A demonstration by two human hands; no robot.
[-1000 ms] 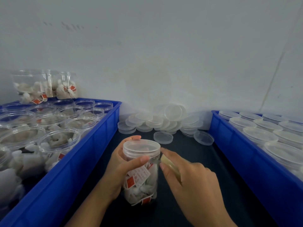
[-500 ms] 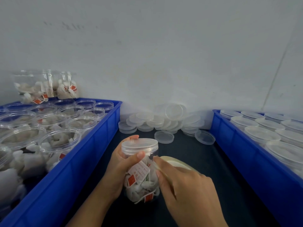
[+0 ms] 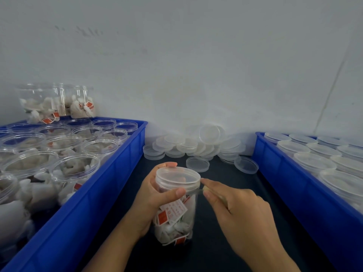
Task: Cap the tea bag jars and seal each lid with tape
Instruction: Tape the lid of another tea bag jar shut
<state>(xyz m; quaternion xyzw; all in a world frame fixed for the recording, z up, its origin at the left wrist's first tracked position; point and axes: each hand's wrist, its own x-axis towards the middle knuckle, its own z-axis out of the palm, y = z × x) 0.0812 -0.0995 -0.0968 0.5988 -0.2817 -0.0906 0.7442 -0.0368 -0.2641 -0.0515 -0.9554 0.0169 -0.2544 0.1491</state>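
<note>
- Two blue crates: the left crate [image 3: 94,203] holds open jars of tea bags, the right crate [image 3: 306,203] capped ones.
- One capped jar [image 3: 174,209] at lower centre on the dark surface [image 3: 225,258].
- Left hand [image 3: 155,195]: fingers wrapped round the jar.
- Right hand [image 3: 241,213]: fingers pinching tape [image 3: 208,190] at the lid's edge.
- Loose lids [image 3: 196,144] piled behind; number unclear.

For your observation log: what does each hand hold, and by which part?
Left hand grips the capped jar around its upper body below the lid. Right hand pinches a tape roll, mostly hidden.
</note>
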